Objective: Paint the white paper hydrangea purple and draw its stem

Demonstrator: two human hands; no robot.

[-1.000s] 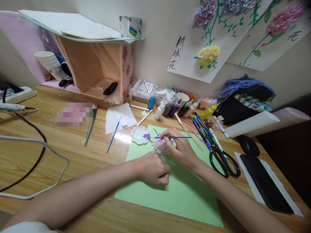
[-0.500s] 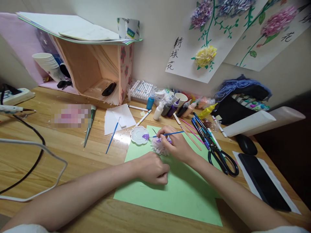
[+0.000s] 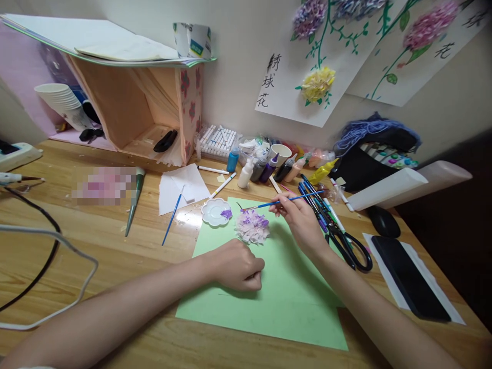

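My right hand (image 3: 298, 218) pinches a thin blue paintbrush (image 3: 265, 205), its bristles above the upper edge of a paper flower (image 3: 252, 228). The flower is a fluffy pale pink cluster with purple paint on its upper petals, lying on green paper (image 3: 303, 318). My left hand (image 3: 238, 266) rests as a closed fist on this sheet, just below the flower. To the flower's left sits a white scalloped palette (image 3: 211, 212) with a dab of purple paint (image 3: 226, 214) at its right side.
Paint bottles (image 3: 271, 168) stand along the back, near a box of markers (image 3: 219, 141). Pens and black scissors (image 3: 348, 248) lie right of the paper, with a black phone (image 3: 409, 277) beyond. A second brush (image 3: 172, 215) lies left, partly on white paper. Cables (image 3: 54, 251) cross the left side.
My right hand has moved right with the paintbrush, from the palette's paint to above the flower, uncovering more of it. My left fist keeps its place on the paper. The view has shifted slightly.
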